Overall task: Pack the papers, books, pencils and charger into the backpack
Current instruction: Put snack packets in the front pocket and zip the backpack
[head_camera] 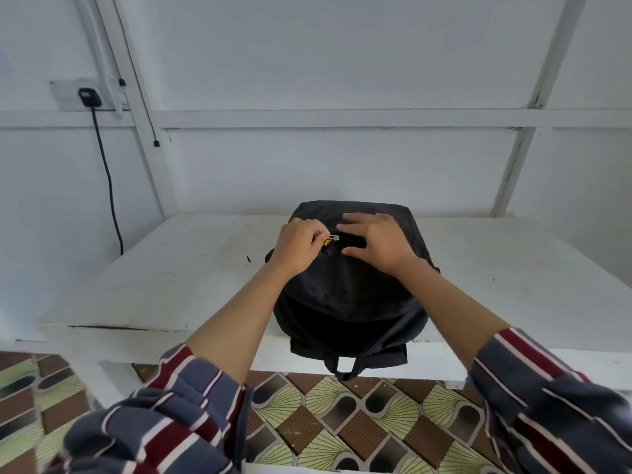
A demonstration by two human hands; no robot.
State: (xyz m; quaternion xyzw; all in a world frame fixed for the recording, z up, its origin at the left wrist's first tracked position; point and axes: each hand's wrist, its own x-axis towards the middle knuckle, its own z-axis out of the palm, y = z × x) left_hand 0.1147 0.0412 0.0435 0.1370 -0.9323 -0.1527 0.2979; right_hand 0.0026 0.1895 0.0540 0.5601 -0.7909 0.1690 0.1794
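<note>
Our left grip (298, 247) pinches the zipper pull (332, 238), so our spread right grip (378, 243) should press the backpack (342, 302) flat as we pull.

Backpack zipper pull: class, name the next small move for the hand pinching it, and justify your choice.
Probably slide the zipper pull along its track: the left hand pinches it, and the right hand lies spread on the black backpack, bracing the fabric.
</note>
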